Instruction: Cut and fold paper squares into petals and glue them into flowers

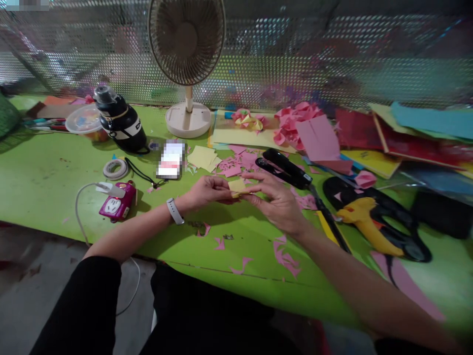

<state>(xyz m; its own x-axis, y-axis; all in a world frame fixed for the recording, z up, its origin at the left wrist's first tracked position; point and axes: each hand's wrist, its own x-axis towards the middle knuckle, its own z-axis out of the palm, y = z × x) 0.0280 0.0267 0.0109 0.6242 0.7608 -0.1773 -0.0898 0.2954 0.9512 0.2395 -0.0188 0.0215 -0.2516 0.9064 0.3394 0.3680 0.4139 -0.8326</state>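
Note:
A small piece of yellow paper is pinched between my two hands above the green table. My left hand, with a pale watch strap at its wrist, grips the left side of the paper. On the other side, my right hand has its thumb and fingers closed on the right edge; part of the paper is hidden by fingers. Just beyond lie yellow paper squares and pink paper scraps. A black stapler rests behind my right hand.
A fan stands at the back, near a black bottle and a phone. At left are a tape roll and a purple power socket. A yellow glue gun lies right, below stacked coloured papers.

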